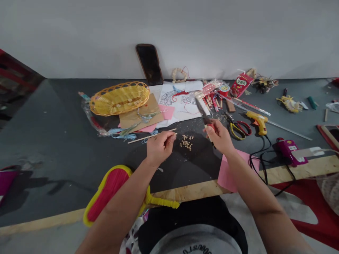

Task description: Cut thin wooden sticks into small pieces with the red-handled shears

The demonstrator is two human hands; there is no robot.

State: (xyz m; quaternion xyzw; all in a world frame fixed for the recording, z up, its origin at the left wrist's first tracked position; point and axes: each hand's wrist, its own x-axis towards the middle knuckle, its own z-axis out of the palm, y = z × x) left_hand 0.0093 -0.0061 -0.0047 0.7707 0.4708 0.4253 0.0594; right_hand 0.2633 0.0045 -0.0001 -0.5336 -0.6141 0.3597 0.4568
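Observation:
My left hand point(160, 145) is closed round a thin pale stick point(140, 138), whose short tip pokes out at the fingertips. In my right hand point(219, 135) is a knife point(203, 113), held by its handle with the dark blade pointing up and away from me. Between the hands, on the dark tabletop point(169, 169), lies a small pile of pale cut pieces point(186, 142). The blade is apart from the stick.
Behind stand a yellow basket point(119, 100), a leaning phone point(150, 65) and printed paper point(169, 116). Scissors point(238, 130), a yellow glue gun point(258, 121) and a purple power strip point(291, 151) lie right. A red-and-yellow fan-shaped item point(109, 190) overlaps the near edge.

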